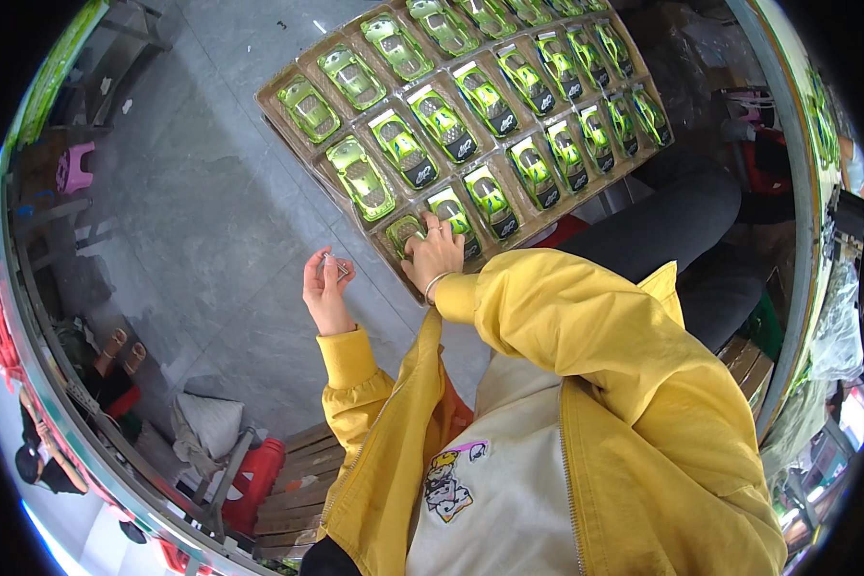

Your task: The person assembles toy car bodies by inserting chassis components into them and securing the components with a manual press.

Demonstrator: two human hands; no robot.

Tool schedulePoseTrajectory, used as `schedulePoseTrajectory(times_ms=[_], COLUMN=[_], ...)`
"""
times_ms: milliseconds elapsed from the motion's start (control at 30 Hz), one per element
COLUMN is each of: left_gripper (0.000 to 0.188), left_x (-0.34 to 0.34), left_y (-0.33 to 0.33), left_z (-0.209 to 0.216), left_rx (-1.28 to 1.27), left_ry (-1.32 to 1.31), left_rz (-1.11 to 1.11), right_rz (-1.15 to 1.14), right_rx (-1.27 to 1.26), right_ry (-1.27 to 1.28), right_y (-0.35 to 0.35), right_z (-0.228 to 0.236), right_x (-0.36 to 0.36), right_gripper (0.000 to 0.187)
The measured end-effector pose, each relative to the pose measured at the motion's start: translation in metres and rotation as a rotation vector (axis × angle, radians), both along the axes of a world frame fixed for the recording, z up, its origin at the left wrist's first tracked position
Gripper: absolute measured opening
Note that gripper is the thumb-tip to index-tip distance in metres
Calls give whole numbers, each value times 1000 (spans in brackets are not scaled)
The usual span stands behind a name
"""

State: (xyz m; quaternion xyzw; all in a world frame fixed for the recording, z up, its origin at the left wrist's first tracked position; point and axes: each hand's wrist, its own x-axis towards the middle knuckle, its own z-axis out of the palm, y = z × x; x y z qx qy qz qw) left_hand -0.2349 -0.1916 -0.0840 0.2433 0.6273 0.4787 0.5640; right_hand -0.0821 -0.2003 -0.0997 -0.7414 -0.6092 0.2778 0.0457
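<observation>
Left hand (pixel 327 293) pinching a small silvery rod-like piece (pixel 343 271), right hand (pixel 436 253) bent over a translucent lime-green toy car (pixel 403 232), grip unclear, in a brown cardboard tray's (pixel 559 206) near-left corner.

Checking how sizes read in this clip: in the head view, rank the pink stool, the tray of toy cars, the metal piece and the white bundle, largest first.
1. Tray
2. White bundle
3. Pink stool
4. Metal piece, in the left hand
</observation>
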Motion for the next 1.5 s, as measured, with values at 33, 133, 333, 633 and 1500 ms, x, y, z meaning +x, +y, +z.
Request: schedulePoseTrajectory(times_ms=[33,133,333,633,1500], left_gripper=[20,22,24,7,18], left_x=[0,2,12,132,558], left_y=[1,5,32,123,82], left_z=[3,11,54,181,317], left_rx=[13,28,160,290,355], left_ry=[-1,5,38,-252,90], left_rz=[7,-6,-188,-838,-2164], right_rz=[-24,-81,-112,-472,-545], right_rx=[-29,-69,-374,-326,550], right_ry=[10,46,728,1711,1328], right_y=[0,-5,12,24,-114], right_z=[0,3,64,193,284], right_x=[-1,4,43,170,440], right_gripper=[19,14,21,41,58])
